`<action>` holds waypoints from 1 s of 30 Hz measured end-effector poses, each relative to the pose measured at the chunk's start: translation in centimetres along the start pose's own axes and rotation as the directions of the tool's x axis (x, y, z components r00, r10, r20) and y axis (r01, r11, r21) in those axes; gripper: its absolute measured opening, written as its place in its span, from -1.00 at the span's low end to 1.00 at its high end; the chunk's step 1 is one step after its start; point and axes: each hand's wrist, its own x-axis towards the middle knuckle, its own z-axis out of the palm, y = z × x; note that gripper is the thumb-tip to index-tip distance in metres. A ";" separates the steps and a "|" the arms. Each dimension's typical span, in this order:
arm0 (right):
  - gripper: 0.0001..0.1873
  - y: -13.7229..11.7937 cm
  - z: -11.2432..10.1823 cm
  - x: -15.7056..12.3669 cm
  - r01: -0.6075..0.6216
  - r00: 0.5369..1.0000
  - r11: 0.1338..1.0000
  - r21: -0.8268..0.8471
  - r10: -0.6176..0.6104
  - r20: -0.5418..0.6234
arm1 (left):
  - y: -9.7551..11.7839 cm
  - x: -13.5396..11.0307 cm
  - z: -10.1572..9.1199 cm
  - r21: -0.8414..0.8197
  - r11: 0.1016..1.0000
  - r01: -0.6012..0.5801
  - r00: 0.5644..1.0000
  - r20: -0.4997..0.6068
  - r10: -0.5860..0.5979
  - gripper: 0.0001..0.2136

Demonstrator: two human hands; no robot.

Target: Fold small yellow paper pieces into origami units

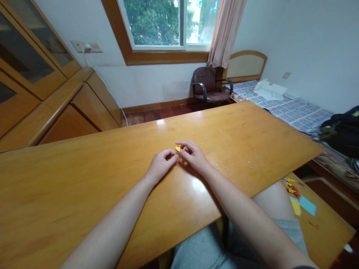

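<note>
A small folded piece of yellow paper rests on the wooden table, pinched between both hands. My left hand has its fingers curled, fingertips pressed to the paper's left side. My right hand curls over the paper from the right, thumb and fingers closed on it. Most of the paper is hidden by the fingers.
A lower wooden surface at the right carries coloured paper squares and several small folded paper pieces. Behind the table are a dark office chair, a bed and wooden cabinets.
</note>
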 end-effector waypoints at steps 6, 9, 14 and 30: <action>-0.75 0.1 0.1 0.0 -0.033 0.999 0.999 0.000 0.033 -0.027 | 0.1 0.0 0.2 0.011 0.999 -0.033 0.999 0.033 0.032 -0.80; -0.73 0.3 0.2 -0.1 -0.115 0.993 0.990 0.085 0.116 -0.005 | 0.1 -0.1 0.1 -0.002 0.999 -0.039 0.998 0.042 0.039 -0.80; -0.70 0.2 0.3 -0.2 -0.206 0.978 0.956 0.207 0.207 0.020 | 0.0 -0.2 0.0 -0.017 0.999 -0.044 0.998 0.039 0.044 -0.81; -0.65 0.7 0.1 -0.1 -0.259 0.964 0.914 0.312 0.265 0.025 | 0.1 -0.2 -0.1 -0.038 0.999 -0.030 0.999 0.040 0.032 -0.82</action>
